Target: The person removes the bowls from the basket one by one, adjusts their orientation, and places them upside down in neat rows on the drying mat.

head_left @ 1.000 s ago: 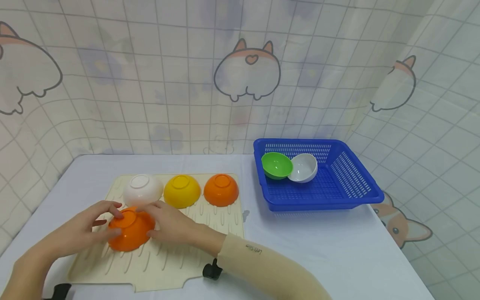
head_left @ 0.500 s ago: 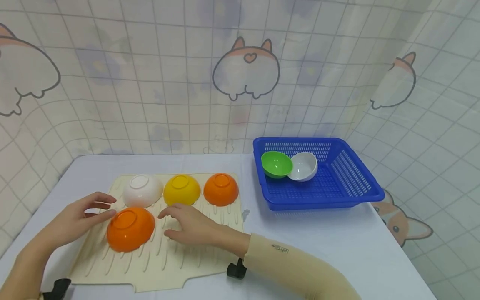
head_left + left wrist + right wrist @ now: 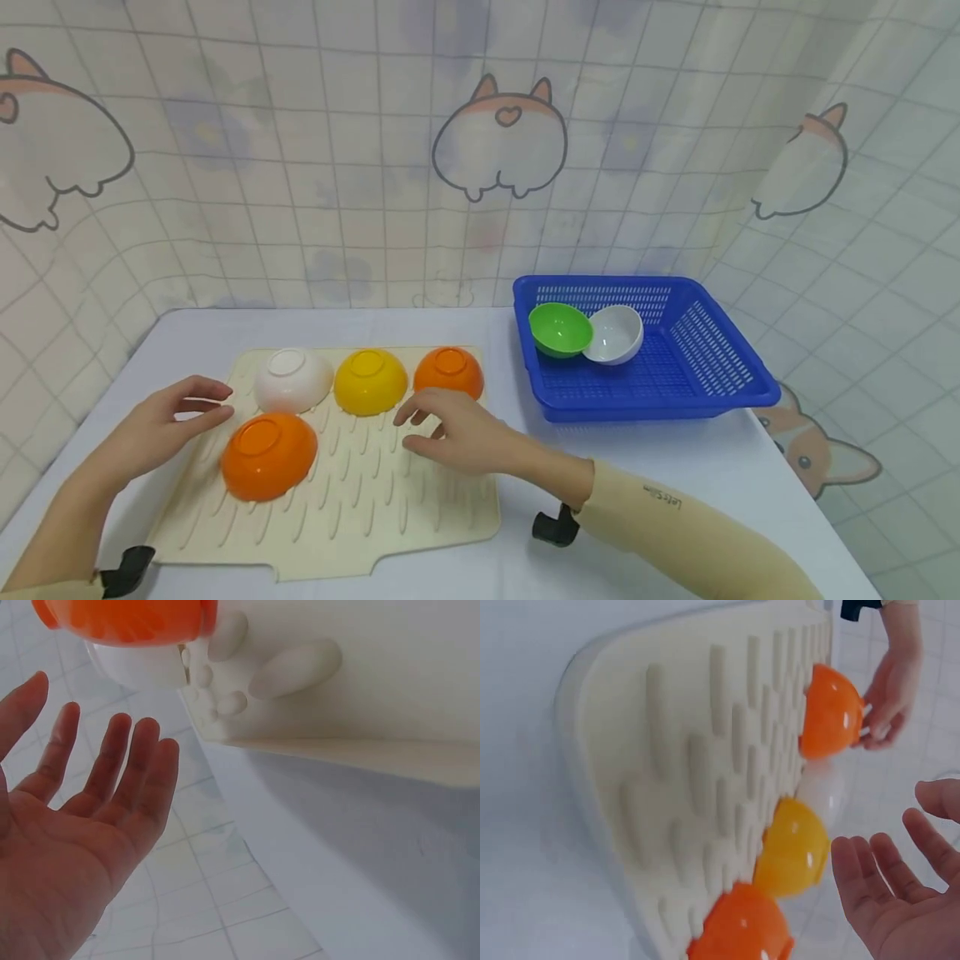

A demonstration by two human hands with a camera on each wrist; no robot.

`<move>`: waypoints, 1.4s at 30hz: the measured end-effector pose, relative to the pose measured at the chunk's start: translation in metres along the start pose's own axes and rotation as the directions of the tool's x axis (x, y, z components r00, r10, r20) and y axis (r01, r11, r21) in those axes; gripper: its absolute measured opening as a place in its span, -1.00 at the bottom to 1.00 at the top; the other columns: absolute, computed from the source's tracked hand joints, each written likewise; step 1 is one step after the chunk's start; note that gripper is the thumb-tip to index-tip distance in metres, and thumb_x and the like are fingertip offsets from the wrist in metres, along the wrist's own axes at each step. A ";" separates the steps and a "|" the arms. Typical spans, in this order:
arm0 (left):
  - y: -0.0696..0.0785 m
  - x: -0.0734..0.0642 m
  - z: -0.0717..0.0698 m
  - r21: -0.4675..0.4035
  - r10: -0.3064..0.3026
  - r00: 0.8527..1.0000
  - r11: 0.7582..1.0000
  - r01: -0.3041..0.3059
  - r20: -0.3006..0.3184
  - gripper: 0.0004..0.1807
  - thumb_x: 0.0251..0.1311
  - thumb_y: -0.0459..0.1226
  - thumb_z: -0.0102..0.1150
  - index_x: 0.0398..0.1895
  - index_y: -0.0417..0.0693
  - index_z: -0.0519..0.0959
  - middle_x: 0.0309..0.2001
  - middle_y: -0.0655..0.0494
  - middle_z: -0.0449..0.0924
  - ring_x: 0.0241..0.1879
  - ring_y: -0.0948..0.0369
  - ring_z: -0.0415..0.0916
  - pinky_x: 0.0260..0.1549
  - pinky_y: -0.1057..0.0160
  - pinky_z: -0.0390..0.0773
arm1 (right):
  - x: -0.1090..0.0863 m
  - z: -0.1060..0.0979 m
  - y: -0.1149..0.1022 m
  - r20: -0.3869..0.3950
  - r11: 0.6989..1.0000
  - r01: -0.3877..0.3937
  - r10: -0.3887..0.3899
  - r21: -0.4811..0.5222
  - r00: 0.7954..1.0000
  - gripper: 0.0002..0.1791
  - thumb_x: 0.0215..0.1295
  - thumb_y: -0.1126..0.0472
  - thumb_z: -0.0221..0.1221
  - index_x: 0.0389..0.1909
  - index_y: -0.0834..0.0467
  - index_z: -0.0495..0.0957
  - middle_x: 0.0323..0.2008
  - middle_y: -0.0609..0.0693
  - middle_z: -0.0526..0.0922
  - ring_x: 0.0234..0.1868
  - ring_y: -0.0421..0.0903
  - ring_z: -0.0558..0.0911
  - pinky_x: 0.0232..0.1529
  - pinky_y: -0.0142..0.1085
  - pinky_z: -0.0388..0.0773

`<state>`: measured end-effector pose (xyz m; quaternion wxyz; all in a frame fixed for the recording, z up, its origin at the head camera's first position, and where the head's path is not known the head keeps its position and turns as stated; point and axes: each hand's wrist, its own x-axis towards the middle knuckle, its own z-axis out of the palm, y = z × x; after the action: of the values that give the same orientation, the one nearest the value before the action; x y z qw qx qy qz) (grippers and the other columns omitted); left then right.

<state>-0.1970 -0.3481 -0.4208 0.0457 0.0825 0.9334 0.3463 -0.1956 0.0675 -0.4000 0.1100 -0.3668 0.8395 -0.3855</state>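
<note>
**Left hand (image 3: pixel 167 421) and right hand (image 3: pixel 461 433) poised loosely at a ribbed cream mat (image 3: pixel 345 521)**

The left forearm rises from the near left part of the white-covered desk (image 3: pixel 420 327), and its hand hangs mostly outside the mat's left edge, the fingertips just reaching over it. The left wrist view shows the palm in full, the fingers relaxed and spread, the thumb well away from them. Just beside it, apart from the hand in the head view, the front orange bowl (image 3: pixel 268 458) sits upside down on the mat near that left edge.

The right forearm, in a beige sleeve (image 3: pixel 675 529), slants in from the desk's near side and crosses the mat's right edge. That hand hovers above the mat with its fingers softly bent toward the left and a wide gap to the thumb; it hides the lower part of the back orange bowl (image 3: pixel 450 369).

That bowl stands inverted near the mat's far right corner, in line along the far edge with an upturned yellow bowl (image 3: pixel 371 382) and an upturned white bowl (image 3: pixel 293 383) at the far left corner. Toward the desk's far right corner, a blue basket (image 3: pixel 652 412) holds an upright green bowl (image 3: pixel 560 331) touching a tilted second white bowl (image 3: pixel 618 337).
</note>
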 end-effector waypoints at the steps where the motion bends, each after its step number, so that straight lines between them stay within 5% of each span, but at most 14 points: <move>1: 0.000 0.001 0.000 0.000 -0.006 1.000 1.000 0.006 0.000 -0.47 0.49 -0.03 0.15 0.24 -0.28 0.45 0.20 -0.34 0.48 0.18 -0.32 0.40 0.06 -0.44 0.44 | -0.003 -0.006 0.001 -0.016 1.000 -0.002 0.002 0.009 1.000 -0.75 0.43 0.22 0.28 0.07 0.13 0.62 0.03 -0.08 0.65 0.04 -0.13 0.60 -0.11 -0.43 0.63; 9: -0.005 0.004 -0.001 -0.020 -0.020 1.000 1.000 0.019 -0.020 -0.44 0.49 -0.06 0.16 0.27 -0.35 0.41 0.18 -0.39 0.46 0.16 -0.35 0.41 0.07 -0.42 0.44 | -0.025 -0.056 0.010 -0.108 0.996 -0.077 0.082 0.054 0.991 -0.73 0.46 0.20 0.24 0.12 0.15 0.59 0.05 -0.04 0.65 0.03 -0.13 0.60 0.00 -0.26 0.64; 19: -0.014 0.011 -0.006 -0.049 -0.151 0.988 0.987 0.151 -0.014 -0.25 0.52 0.07 0.05 0.45 -0.38 0.24 0.30 -0.52 0.31 0.20 -0.38 0.36 0.07 -0.27 0.55 | -0.040 -0.120 0.031 -0.287 0.976 -0.179 0.208 0.122 0.935 -0.67 0.49 0.18 0.22 0.17 0.19 0.53 0.13 0.16 0.60 0.09 0.06 0.63 -0.03 -0.15 0.70; 23: -0.019 0.012 -0.008 -0.097 -0.219 0.976 0.971 0.218 -0.005 -0.19 0.51 0.11 0.02 0.48 -0.40 0.19 0.34 -0.54 0.24 0.16 -0.32 0.42 0.06 -0.18 0.59 | -0.046 -0.145 0.044 -0.339 0.944 -0.264 0.319 0.200 0.885 -0.59 0.52 0.14 0.19 0.26 0.25 0.45 0.19 0.23 0.56 0.14 0.14 0.62 0.07 -0.03 0.65; 29: -0.025 0.011 -0.012 -0.139 -0.308 0.950 0.940 0.312 0.047 -0.09 0.48 0.19 -0.03 0.52 -0.40 0.11 0.37 -0.58 0.14 0.10 -0.29 0.48 0.10 -0.27 0.52 | -0.057 -0.176 0.062 -0.352 0.850 -0.374 0.502 0.372 0.790 -0.43 0.57 0.14 0.10 0.44 0.33 0.26 0.33 0.31 0.42 0.30 0.26 0.48 0.30 0.05 0.46; 35: -0.031 0.014 -0.015 -0.130 -0.332 0.936 0.929 0.346 0.115 -0.08 0.52 0.18 -0.07 0.51 -0.46 0.04 0.28 -0.63 0.27 0.02 -0.24 0.57 0.06 -0.26 0.55 | -0.069 -0.196 0.081 -0.393 0.769 -0.495 0.635 0.404 0.666 -0.35 0.58 0.05 0.07 0.52 0.29 0.19 0.47 0.28 0.27 0.47 0.23 0.27 0.40 0.14 0.31; 42: -0.032 0.020 -0.011 -0.133 -0.353 0.920 0.917 0.377 0.171 -0.02 0.50 0.18 -0.04 0.49 -0.55 0.01 0.31 -0.62 0.21 0.18 -0.34 0.42 -0.02 0.00 0.67 | -0.080 -0.218 0.106 -0.435 0.708 -0.587 0.705 0.393 0.560 -0.18 0.59 -0.07 0.01 0.59 0.34 -0.04 0.56 0.36 0.00 0.54 0.33 0.07 0.40 0.22 0.24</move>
<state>-0.2226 -0.3751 -0.4336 0.1831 -0.0727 0.8950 0.4002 -0.2971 0.2929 -0.3369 0.0318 0.1108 0.8640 -0.4901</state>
